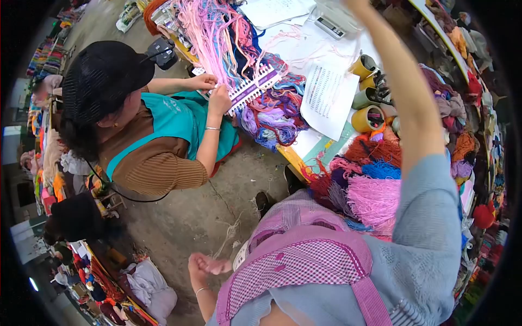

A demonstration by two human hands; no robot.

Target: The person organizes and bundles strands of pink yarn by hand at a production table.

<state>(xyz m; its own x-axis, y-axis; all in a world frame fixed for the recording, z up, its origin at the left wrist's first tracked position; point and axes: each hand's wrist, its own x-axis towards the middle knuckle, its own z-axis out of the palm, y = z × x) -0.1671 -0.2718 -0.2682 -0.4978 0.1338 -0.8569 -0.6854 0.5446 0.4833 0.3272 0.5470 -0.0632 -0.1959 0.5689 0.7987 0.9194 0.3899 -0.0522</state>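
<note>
My left hand (pixel 210 265) hangs low beside my apron, with a bracelet at the wrist. Its fingers are loosely bent and apart, and I see no object in them. Thin pale strands of yarn (pixel 228 239) show just above it, against the floor. My right arm (pixel 405 87) stretches up across the table in a blue-grey sleeve, and its hand is cut off by the top edge. The wrist end is close to a digital scale (pixel 330 26) with a clear cover. Below the arm lie bundles of pink yarn (pixel 374 198) and blue yarn (pixel 383 169).
A person in a black cap and teal apron (pixel 179 117) sits at left, both hands at a white-and-purple toothed strip (pixel 254 88) with yarn. The table also holds printed sheets (pixel 329 100) and yellow tubes (pixel 363 119) of tools. Yarn-filled shelves line both sides.
</note>
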